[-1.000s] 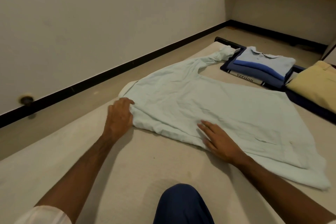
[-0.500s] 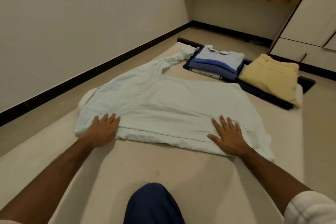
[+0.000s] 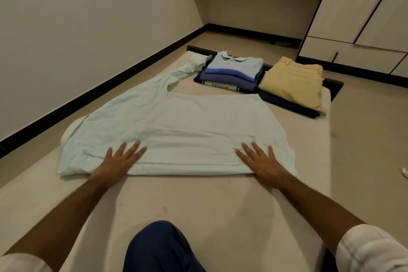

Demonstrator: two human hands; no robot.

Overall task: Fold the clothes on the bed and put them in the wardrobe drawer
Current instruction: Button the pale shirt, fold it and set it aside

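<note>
Shirt (image 3: 176,130) lies flat under left hand (image 3: 117,163) and right hand (image 3: 262,163).

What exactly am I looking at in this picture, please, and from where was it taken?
There is no machine here: a person wears a wide-angle camera on the head, which looks forward and down, so you see their own arms reaching out. The left hand and the right hand both lie flat, fingers straight and spread, on a pale mint shirt spread across the bed. Nothing is gripped; the hands only press on the cloth near its front edge. One sleeve of the shirt stretches away toward the far end. There, already folded, lie a blue polo shirt on top of a small stack and, beside it, yellow trousers on a dark garment. The white wardrobe stands at the far right. The dark blue shape at the bottom is probably the person's knee.
</note>
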